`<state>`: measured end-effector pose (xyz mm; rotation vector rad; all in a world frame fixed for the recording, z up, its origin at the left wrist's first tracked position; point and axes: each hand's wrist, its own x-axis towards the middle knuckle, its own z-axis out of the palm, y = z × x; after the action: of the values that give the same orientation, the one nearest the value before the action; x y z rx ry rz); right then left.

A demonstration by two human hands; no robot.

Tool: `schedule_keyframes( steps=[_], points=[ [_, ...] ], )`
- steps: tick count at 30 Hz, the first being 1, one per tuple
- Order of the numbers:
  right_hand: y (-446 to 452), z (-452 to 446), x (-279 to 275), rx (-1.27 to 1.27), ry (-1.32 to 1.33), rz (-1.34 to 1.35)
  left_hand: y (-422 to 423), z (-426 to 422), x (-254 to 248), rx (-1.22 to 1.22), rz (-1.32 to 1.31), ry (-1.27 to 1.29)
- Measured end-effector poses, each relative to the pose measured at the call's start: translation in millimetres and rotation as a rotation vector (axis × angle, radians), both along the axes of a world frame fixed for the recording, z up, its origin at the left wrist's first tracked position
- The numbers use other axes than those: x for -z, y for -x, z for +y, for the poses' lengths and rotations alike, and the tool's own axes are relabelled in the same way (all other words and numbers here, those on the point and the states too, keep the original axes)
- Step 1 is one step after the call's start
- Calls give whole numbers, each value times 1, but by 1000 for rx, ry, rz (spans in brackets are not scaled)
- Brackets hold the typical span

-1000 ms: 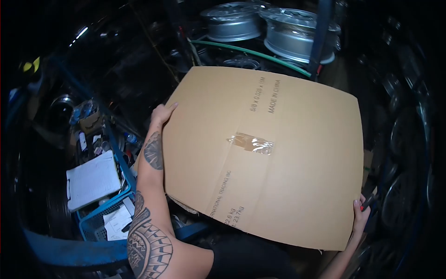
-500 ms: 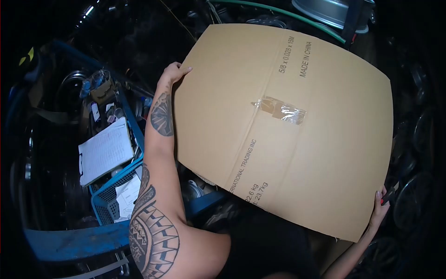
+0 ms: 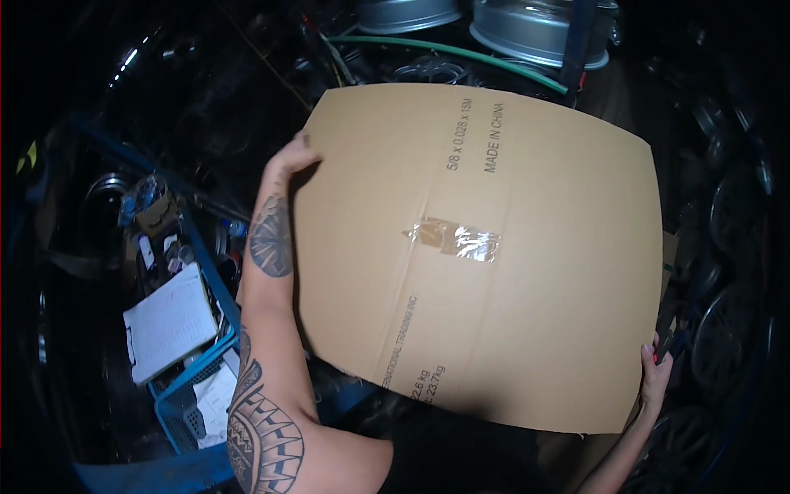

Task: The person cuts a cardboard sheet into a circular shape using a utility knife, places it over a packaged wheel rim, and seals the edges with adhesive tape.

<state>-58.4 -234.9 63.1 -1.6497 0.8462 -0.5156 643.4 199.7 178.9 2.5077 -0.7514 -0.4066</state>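
A large brown cardboard sheet [image 3: 543, 329] with printed lettering and a strip of clear tape [image 3: 473, 244] fills the middle of the view. My left hand [image 3: 298, 155] grips its upper left edge, arm stretched out along that side. At the lower right corner, my right hand [image 3: 656, 375] has its fingers round the edge. A small dark object with a red spot [image 3: 665, 344] also sits in the right hand; its kind cannot be made out. Fingers behind the sheet are hidden.
On the left, a clipboard with paper [image 3: 171, 325] lies above a blue plastic basket [image 3: 177, 416], beside a blue metal frame [image 3: 156, 476]. Silver wheel rims [image 3: 527, 34] stand at the back, behind a green hose [image 3: 461, 54]. Dark wheels [image 3: 728, 329] line the right.
The cardboard sheet appears lower and further left in view, with both hands still on it. More of the silver rims at the back now shows; the surroundings have shifted too, as the camera moved.
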Motion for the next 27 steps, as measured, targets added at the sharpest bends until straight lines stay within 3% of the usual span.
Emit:
schedule_keyframes(
  steps=[1, 3, 5, 8, 9, 15, 18, 20, 22, 24, 27],
  points=[
    [-4, 3, -8, -11, 12, 9, -61, -12, 72, -45, -143, -45],
    [-10, 6, -15, -13, 19, 33, -73, -99, 106, -78, -337, -168],
    [-11, 9, -22, 4, 10, 71, -78, -175, 126, 118, -462, 47],
    [3, 1, -20, 9, -18, 228, -32, -248, 87, 128, -442, 85],
    [-13, 16, -30, 51, 5, 147, -34, -262, 87, 121, -513, 138],
    [-24, 24, -33, 129, 35, 191, -18, -270, 77, -17, -485, 131],
    [-41, 30, -31, 227, 149, 112, -11, -282, 84, 64, -527, -36],
    [-40, 24, -27, 228, 141, 210, 19, -292, 97, 151, -520, -110],
    [-37, 20, -21, 234, 126, 213, 97, -292, 80, 185, -413, -227],
    [-39, 16, -30, 217, 326, 442, 154, -290, 75, 286, -350, -207],
    [-92, 22, -73, 231, 641, 658, 205, -284, 83, 386, -484, -185]
  ],
)
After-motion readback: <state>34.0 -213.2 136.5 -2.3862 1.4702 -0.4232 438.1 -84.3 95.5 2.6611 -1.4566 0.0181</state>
